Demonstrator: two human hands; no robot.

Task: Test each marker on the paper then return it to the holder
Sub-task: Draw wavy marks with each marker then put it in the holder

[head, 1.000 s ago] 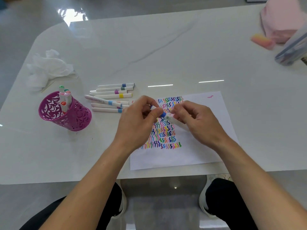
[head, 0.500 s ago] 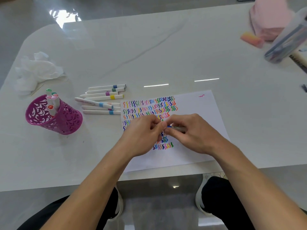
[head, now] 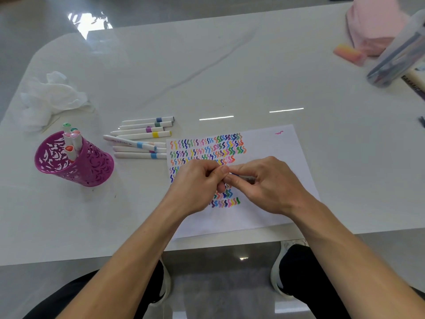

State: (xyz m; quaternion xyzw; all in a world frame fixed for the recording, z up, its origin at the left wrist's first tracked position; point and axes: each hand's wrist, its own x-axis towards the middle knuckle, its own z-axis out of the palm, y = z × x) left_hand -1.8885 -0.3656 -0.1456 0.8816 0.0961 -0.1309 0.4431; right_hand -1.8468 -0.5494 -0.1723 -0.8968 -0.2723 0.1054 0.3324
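A white paper (head: 271,143) covered with rows of coloured squiggles lies at the near table edge. Both hands meet over it. My right hand (head: 269,187) grips the white barrel of a marker (head: 247,179). My left hand (head: 195,187) pinches that marker's blue end, which is mostly hidden between the fingertips. Whether the cap is on or off cannot be told. A purple cut-out holder (head: 92,166) stands to the left with several markers upright in it. Several loose white markers (head: 142,139) lie between the holder and the paper.
Crumpled white tissue (head: 48,97) lies at the far left of the white table. At the far right are a pink cloth (head: 374,24), an orange-pink eraser (head: 348,54) and a clear tube of pens (head: 395,58). My knees and shoes show below the table edge.
Both hands have dropped lower over the squiggles, still joined on the marker. The blue end, plainly visible a second ago, is now almost covered by my fingertips.
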